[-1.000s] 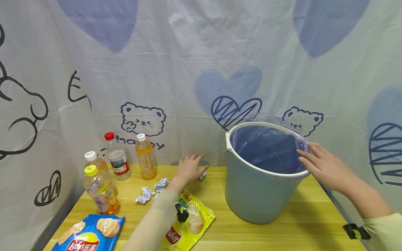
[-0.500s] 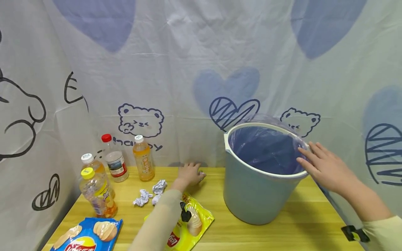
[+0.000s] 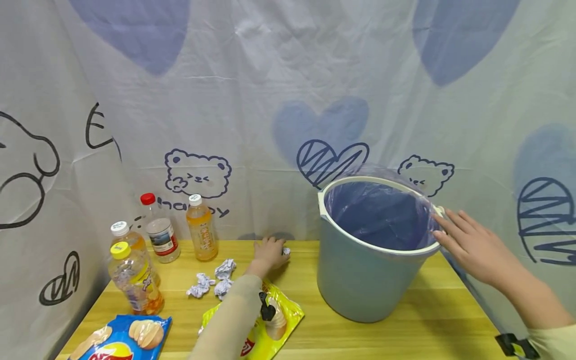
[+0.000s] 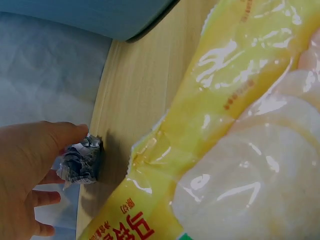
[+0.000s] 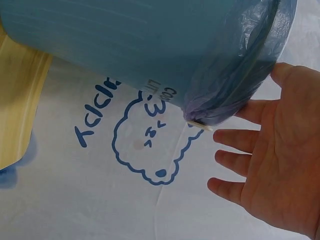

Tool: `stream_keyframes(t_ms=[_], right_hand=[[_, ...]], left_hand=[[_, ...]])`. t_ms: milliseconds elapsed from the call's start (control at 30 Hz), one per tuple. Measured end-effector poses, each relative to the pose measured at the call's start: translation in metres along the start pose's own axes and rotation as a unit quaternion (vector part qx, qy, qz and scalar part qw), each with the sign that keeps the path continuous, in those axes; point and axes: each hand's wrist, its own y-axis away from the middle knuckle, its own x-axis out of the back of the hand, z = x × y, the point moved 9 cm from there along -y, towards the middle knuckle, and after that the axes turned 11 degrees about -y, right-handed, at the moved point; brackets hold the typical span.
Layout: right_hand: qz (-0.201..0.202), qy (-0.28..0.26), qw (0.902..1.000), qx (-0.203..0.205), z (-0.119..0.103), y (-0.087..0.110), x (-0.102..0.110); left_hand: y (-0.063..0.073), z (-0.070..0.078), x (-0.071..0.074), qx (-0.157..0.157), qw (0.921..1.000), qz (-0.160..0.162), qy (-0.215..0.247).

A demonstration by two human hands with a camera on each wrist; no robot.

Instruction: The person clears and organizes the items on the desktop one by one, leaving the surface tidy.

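At the back of the table my left hand (image 3: 269,256) pinches a crumpled paper ball (image 4: 82,162) between thumb and fingers; the other fingers stand spread apart in the left wrist view. A yellow chip bag (image 3: 284,322) lies below that hand, partly covered by the forearm. Three more paper balls (image 3: 200,286) lie left of the arm. My right hand (image 3: 474,246), fingers extended, is at the right rim of a grey-blue trash bin (image 3: 360,282). Its thumb and index finger touch the clear plastic liner (image 5: 215,102) folded over the rim.
Several bottles stand at the left: a yellow-capped one (image 3: 137,282), a white-capped one behind it, a red-capped one (image 3: 161,232) and an orange drink (image 3: 202,232). A blue chip bag (image 3: 144,334) lies in front. A printed cloth (image 3: 256,100) hangs close behind the table.
My left hand has lowered onto the small paper ball at the back and taken hold of it. The right hand has stayed by the bin's rim, with its fingers slightly shifted.
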Motion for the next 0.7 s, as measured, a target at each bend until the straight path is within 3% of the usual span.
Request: stream_keyframes(t_ms=[467,700], right_hand=[[0.021,-0.019,0.9994,0.018,0.0005,0.0038,-0.003],[0.024,-0.03,0.9991,0.016,-0.0005,0.0039,-0.0035]], left_hand=[[-0.0019,-0.0007,-0.0034,0.003,0.9981,0.04,-0.046],[0.0016,0.0012,0.0036,0.001,0.9971,0.057,-0.05]])
